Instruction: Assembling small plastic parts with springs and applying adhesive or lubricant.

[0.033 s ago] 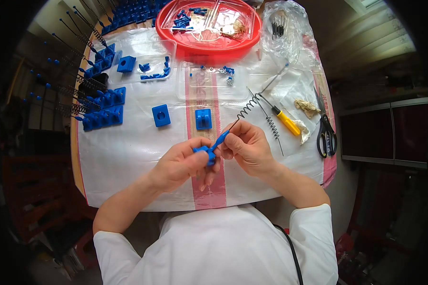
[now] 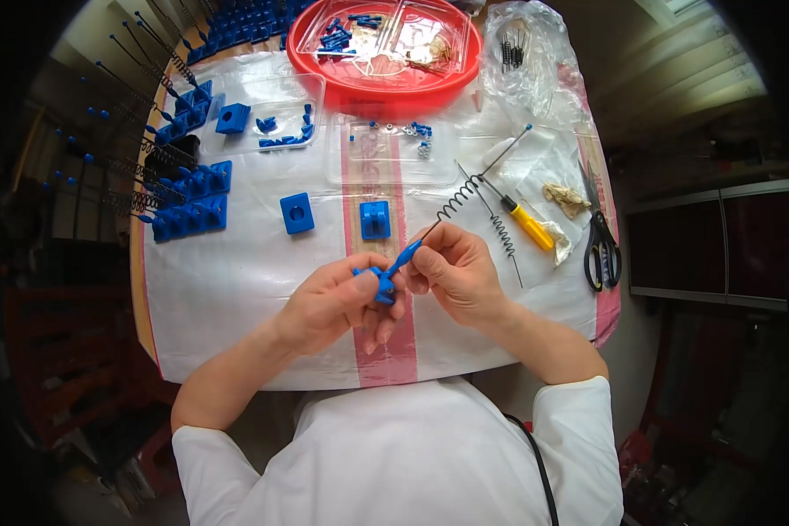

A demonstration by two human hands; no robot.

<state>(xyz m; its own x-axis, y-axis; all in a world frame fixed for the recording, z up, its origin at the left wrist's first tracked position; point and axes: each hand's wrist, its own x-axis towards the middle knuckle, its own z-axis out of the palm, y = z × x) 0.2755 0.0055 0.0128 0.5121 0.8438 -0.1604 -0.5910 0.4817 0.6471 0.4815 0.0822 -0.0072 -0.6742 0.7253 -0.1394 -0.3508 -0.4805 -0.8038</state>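
Note:
My left hand [image 2: 329, 302] is closed on a small blue plastic block [image 2: 384, 287] in front of me. A slim blue tapered plastic piece [image 2: 406, 255] slants up and right from that block. My right hand [image 2: 462, 273] pinches its upper end, where a dark wire joins it. That wire runs on into a black coil spring [image 2: 458, 200] and a straight rod with a small blue tip [image 2: 529, 127]. Just beyond my hands lie a blue block with a round hole [image 2: 297, 213] and another blue block [image 2: 375, 220].
Right: a loose spring [image 2: 503, 237], a yellow-handled screwdriver [image 2: 532, 228] and black scissors [image 2: 601, 252]. Beyond: clear trays [image 2: 316, 92] of small parts, a red basin [image 2: 324, 86] and a plastic bag [image 2: 535, 92] of springs. Assembled blue blocks [image 2: 190, 219] with upright springs stand left.
The blue tip at the wire's far end was blurred and now shows sharply, slightly lower. My left fingers and the block in them have shifted slightly; my right hand stays in place.

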